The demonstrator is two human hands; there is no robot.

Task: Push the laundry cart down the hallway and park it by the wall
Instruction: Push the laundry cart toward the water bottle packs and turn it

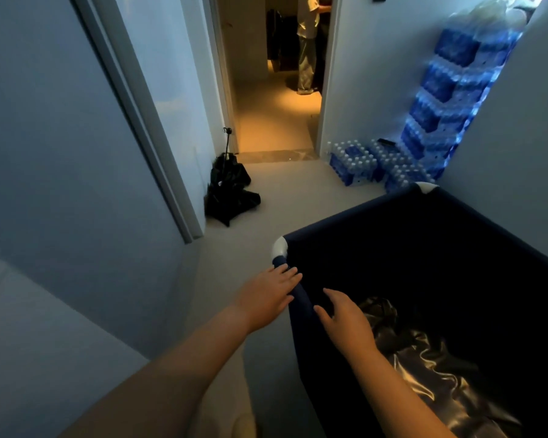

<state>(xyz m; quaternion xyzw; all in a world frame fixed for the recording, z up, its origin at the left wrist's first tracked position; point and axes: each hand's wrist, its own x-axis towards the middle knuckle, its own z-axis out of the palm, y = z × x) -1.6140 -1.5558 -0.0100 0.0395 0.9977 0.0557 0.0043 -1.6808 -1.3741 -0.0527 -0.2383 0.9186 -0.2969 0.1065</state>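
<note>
The laundry cart (pixel 345 218) is a dark blue fabric bin with white corner joints, standing at the lower right close to the right wall (pixel 513 147). Shiny dark fabric (pixel 424 368) lies in its bottom. My left hand (pixel 268 295) rests flat on the cart's near rim just below the white corner, fingers spread over the blue bar. My right hand (pixel 345 317) hovers over the same rim a little nearer to me, fingers apart, holding nothing.
Packs of water bottles (pixel 374 164) sit on the floor ahead of the cart, with a tall stack (pixel 446 90) against the right wall. A black umbrella and bag (pixel 230 191) lie by the left wall. A person (pixel 309 42) stands beyond the open doorway ahead.
</note>
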